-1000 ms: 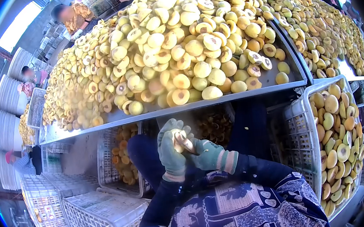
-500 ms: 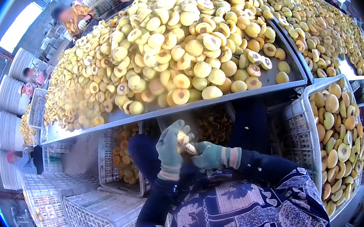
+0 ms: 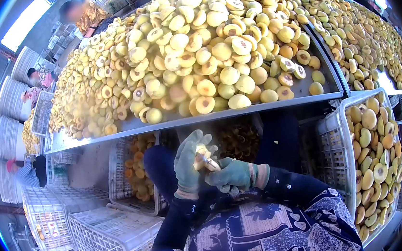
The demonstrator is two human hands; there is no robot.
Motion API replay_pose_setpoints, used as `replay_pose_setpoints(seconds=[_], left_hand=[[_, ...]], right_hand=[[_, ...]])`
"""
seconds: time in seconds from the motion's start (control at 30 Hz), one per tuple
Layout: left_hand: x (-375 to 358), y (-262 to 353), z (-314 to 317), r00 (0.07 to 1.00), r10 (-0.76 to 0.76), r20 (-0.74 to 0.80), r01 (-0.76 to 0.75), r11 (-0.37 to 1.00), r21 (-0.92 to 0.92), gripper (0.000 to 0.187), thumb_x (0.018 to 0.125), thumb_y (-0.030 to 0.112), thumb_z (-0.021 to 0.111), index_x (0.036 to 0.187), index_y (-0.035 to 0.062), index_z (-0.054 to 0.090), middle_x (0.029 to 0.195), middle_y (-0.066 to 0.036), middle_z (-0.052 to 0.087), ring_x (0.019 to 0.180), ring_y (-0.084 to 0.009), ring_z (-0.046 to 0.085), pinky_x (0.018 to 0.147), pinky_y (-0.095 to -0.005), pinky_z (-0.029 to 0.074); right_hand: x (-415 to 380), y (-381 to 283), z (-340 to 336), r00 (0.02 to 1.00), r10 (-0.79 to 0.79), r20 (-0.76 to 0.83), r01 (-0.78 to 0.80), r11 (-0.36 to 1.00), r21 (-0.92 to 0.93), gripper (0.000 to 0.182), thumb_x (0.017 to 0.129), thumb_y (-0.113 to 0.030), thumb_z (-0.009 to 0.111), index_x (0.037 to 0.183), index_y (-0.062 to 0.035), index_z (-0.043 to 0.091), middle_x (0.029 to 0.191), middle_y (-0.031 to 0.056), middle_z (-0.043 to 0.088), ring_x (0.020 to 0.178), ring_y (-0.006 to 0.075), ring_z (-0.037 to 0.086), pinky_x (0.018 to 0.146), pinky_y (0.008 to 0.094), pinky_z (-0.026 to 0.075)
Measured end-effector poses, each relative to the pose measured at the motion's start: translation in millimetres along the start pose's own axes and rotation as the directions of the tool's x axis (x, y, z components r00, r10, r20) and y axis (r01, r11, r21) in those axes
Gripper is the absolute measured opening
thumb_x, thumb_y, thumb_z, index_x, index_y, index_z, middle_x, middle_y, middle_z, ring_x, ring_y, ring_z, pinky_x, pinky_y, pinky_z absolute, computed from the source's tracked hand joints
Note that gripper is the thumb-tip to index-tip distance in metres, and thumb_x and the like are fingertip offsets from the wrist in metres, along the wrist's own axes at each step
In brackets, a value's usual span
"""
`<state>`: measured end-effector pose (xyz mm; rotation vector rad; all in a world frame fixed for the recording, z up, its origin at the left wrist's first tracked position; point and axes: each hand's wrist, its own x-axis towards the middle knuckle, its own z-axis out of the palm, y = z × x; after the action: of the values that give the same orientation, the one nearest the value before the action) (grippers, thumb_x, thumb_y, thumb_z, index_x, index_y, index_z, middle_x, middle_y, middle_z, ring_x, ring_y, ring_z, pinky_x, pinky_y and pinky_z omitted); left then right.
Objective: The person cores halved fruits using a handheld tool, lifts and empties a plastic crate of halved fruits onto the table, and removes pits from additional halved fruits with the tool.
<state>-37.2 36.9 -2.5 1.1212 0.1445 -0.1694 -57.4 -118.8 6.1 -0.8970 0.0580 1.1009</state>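
Fingers of left hand [image 3: 189, 168] clasp peach half [image 3: 201, 155] — right hand [image 3: 235, 174] touching — below table edge [image 3: 200, 119].

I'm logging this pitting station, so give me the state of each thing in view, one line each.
left hand: gloved, closed around a fruit half.
right hand: gloved, gripping a small tool.
fruit half: held upright, tool tip against it.
tool: held, angled up into the fruit.
metal table: heaped with halved fruit.
right crate: full of fruit.
white crates: mostly unfilled, lower left.
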Motion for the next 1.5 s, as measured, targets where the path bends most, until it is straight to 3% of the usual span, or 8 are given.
replay_pose_setpoints(seconds=[0.23,0.63,0.77,1.0,1.07,1.2,1.3,1.5], left_hand=[[-0.1,-3.9,-7.9,1.0,-0.01,0.014,0.009,0.999,0.044,0.04,0.096,0.03,0.053,0.123,0.0003,0.054,0.109,-0.02,0.064,0.088,-0.0288,0.067,0.072,-0.0355,0.059],[0.9,12.1,21.6,0.989,-0.076,-0.131,0.061,0.992,-0.112,0.05,0.093,0.037,0.053,0.13,0.0036,0.047,0.117,-0.016,0.055,0.091,-0.0237,0.062,0.072,-0.0312,0.054],[15.1,-1.2,8.0,0.966,0.017,-0.259,-0.092,0.955,-0.282,0.055,0.093,0.042,0.052,0.131,0.0032,0.045,0.121,-0.017,0.051,0.089,-0.0243,0.06,0.07,-0.033,0.053],[41.6,57.5,-112.4,0.766,0.454,-0.456,-0.324,0.884,0.336,0.033,0.094,0.024,0.056,0.117,0.001,0.061,0.111,-0.013,0.065,0.085,-0.02,0.066,0.071,-0.0281,0.056],[60.1,55.4,-205.6,0.673,0.72,-0.171,-0.255,0.443,0.859,0.034,0.09,0.025,0.062,0.112,-0.0008,0.063,0.101,-0.01,0.066,0.084,-0.0179,0.064,0.077,-0.029,0.052],[74.4,90.1,-170.5,0.799,0.581,-0.153,0.027,0.22,0.975,0.037,0.087,0.032,0.064,0.107,0.0011,0.064,0.091,-0.013,0.066,0.082,-0.0247,0.064,0.076,-0.037,0.051],[117.3,77.9,-142.4,0.83,0.545,0.121,-0.09,-0.084,0.992,0.045,0.082,0.04,0.066,0.11,0.0043,0.064,0.087,-0.016,0.066,0.084,-0.0321,0.065,0.075,-0.0432,0.05],[192.4,60.9,-97.8,0.98,0.137,-0.144,0.182,-0.322,0.929,0.086,0.064,0.052,0.076,0.134,0.0109,0.048,0.132,-0.025,0.049,0.121,-0.0414,0.049,0.093,-0.0463,0.047]], right_hand=[[-8.0,-8.6,1.6,0.975,0.173,0.137,-0.186,0.978,0.089,0.028,0.091,-0.024,0.06,0.097,0.0039,0.06,0.056,-0.0002,0.051,0.039,0.0063,0.044,0.034,0.02,0.034],[28.0,31.9,-1.1,0.774,-0.306,0.554,-0.205,0.706,0.678,0.035,0.1,-0.021,0.043,0.108,0.0119,0.053,0.056,-0.0025,0.052,0.037,0.0049,0.045,0.035,0.0195,0.044],[20.4,20.7,4.8,0.802,-0.378,0.462,-0.035,0.744,0.668,0.036,0.1,-0.022,0.044,0.11,0.0111,0.053,0.056,-0.0024,0.051,0.037,0.0063,0.045,0.036,0.0205,0.043],[20.8,17.5,-23.0,0.999,-0.02,0.032,0.0,0.847,0.531,0.031,0.098,-0.026,0.048,0.102,0.0026,0.06,0.055,-0.0055,0.048,0.038,0.0045,0.039,0.04,0.0202,0.037],[25.6,23.5,-41.6,0.997,-0.033,0.071,-0.016,0.808,0.59,0.029,0.097,-0.025,0.049,0.102,0.0013,0.059,0.055,-0.0052,0.049,0.039,0.0046,0.039,0.042,0.0199,0.039],[28.0,12.6,-42.9,0.995,0.077,-0.062,-0.028,0.823,0.568,0.023,0.094,-0.022,0.053,0.098,-0.0001,0.058,0.057,-0.0032,0.049,0.041,0.0044,0.04,0.043,0.0184,0.039],[34.8,16.0,-37.9,0.987,0.02,-0.157,0.045,0.917,0.397,0.013,0.092,-0.015,0.055,0.093,-0.0037,0.06,0.066,-0.0006,0.051,0.049,0.0057,0.045,0.042,0.0166,0.036],[34.8,4.9,-33.1,0.957,0.044,-0.286,0.066,0.928,0.365,0.017,0.091,-0.019,0.056,0.093,-0.0024,0.06,0.063,-0.0014,0.048,0.049,0.0052,0.043,0.043,0.0177,0.035]])
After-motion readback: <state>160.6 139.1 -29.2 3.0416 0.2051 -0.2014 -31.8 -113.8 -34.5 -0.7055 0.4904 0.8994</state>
